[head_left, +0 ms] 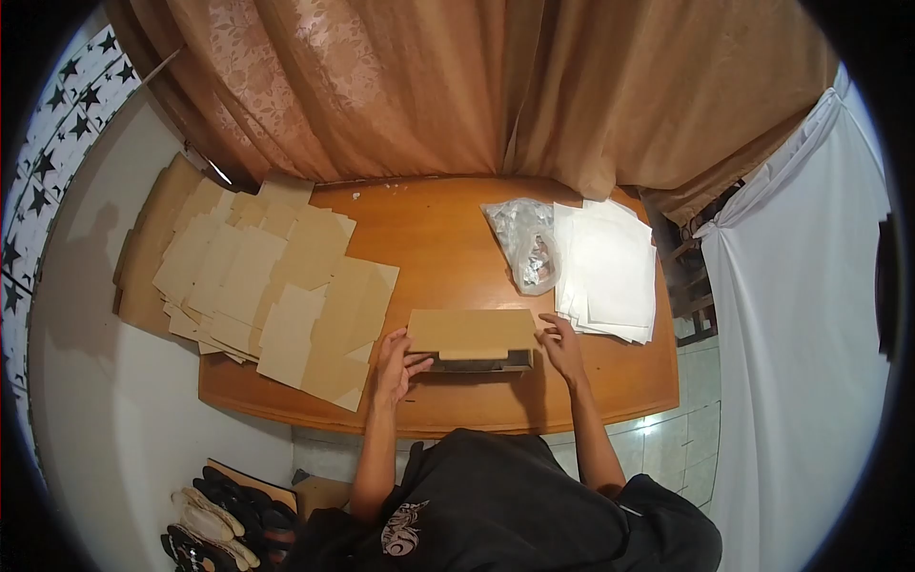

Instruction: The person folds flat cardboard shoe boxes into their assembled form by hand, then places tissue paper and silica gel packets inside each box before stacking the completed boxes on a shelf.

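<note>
A small brown cardboard box (472, 329) stands near the front edge of the table. Its lid lies over the top, with the front tab sticking out above a dark gap along the front side. At the box's left end is my left hand (396, 367), thumb by the lid's edge and fingers round the front corner. My right hand (562, 345) is beside the right end, its fingers bent and apart, the tips at or very close to the lid's edge. What the box contains is hidden.
Flat cardboard blanks (229, 276) lie in overlapping piles on the left of the wooden table (438, 257). A clear plastic bag (529, 248) with shiny contents sits beside a stack of white sheets (607, 267) on the right. Shoes (224, 520) are on the floor at lower left.
</note>
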Available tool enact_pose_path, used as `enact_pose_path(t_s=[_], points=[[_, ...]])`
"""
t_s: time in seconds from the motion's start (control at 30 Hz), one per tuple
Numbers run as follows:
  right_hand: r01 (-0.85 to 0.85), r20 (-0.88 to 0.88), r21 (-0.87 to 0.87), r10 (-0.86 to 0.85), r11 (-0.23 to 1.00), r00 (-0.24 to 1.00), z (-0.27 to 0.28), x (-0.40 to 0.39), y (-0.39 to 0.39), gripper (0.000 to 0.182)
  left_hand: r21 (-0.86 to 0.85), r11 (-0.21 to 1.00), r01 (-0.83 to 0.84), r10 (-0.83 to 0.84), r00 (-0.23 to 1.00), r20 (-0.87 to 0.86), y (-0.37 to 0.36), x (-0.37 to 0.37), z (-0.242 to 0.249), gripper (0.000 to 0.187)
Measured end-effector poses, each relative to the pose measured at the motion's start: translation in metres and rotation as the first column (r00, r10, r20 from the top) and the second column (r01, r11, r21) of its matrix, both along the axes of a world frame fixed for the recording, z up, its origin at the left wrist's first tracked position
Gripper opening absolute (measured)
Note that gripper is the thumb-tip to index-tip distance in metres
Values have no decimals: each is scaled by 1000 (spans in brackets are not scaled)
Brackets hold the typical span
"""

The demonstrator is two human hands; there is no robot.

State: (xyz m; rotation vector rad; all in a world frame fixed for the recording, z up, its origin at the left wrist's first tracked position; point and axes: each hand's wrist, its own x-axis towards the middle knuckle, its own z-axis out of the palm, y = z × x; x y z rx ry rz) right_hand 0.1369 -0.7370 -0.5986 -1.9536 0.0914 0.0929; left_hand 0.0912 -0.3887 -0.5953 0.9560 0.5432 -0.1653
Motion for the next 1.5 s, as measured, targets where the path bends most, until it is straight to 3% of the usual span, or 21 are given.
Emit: enact_pose_path(t_s=[0.07,0.1,0.2,0.27,0.33,0.43,0.57,0.67,0.73,0.77,0.83,0.87,0.93,1.07,1.17,1.23,1.33,1.47,1.5], points=[[-115,194,-384,202,916,960,-4,-10,-1,34,71,997,17,-18,1000,11,-1,-7,-4,46],[-117,190,-380,201,918,961,0,-16,5,34,151,988,40,-44,999,25,-3,-10,-13,46],[-154,226,-663,391,733,892,25,-31,35,50,274,958,86,-96,995,24,-3,-13,-28,45],[-201,207,-693,458,692,864,27,-34,52,55,316,943,105,-114,993,11,-4,-15,-30,44],[-275,154,-740,553,614,819,20,-36,62,62,551,810,201,-194,978,-73,-4,-17,-26,44],[-282,148,-765,584,579,798,-2,-32,70,60,613,772,168,-188,982,-32,-10,-20,-22,48],[-281,200,-701,559,655,805,-7,-33,71,52,595,800,85,-171,981,89,-10,-22,-50,53],[-278,223,-655,531,703,817,-13,-32,68,43,696,718,22,-182,971,156,-20,-27,-36,64],[-222,219,-683,485,696,847,-23,-28,68,31,990,135,33,-200,980,-5,-34,-35,3,75],[-222,221,-682,486,697,846,-22,-29,69,31,991,133,32,-199,980,-4,-37,-37,10,75],[-231,197,-592,416,773,888,-14,-30,72,22,996,-47,-82,-384,921,58,-39,-38,18,63],[-231,197,-592,416,772,888,-16,-31,73,22,996,-46,-82,-384,921,58,-39,-36,13,63],[-215,271,-565,424,797,864,-22,-32,74,40,995,6,-96,-642,763,77,-37,-31,-5,39],[-233,282,-572,455,787,845,-33,-33,69,19,998,60,25,-623,782,18,-41,-33,-25,26],[-316,247,-556,516,769,820,-38,-37,62,24,996,82,30,-603,797,26,-43,-38,-39,27],[-422,175,-623,643,659,746,-29,-46,57,34,1000,-1,19,-586,810,-16,-46,-43,-45,29],[-481,152,-590,674,648,723,-24,-50,50,45,1000,-28,-13,-571,821,-6,-50,-47,-46,23],[-481,200,-563,676,672,709,-19,-39,44,43,995,31,-91,-521,848,94,-58,-49,-28,22],[-441,251,-510,618,739,745,-19,-33,41,43,989,50,-139,-511,847,145,-59,-50,-21,21]])
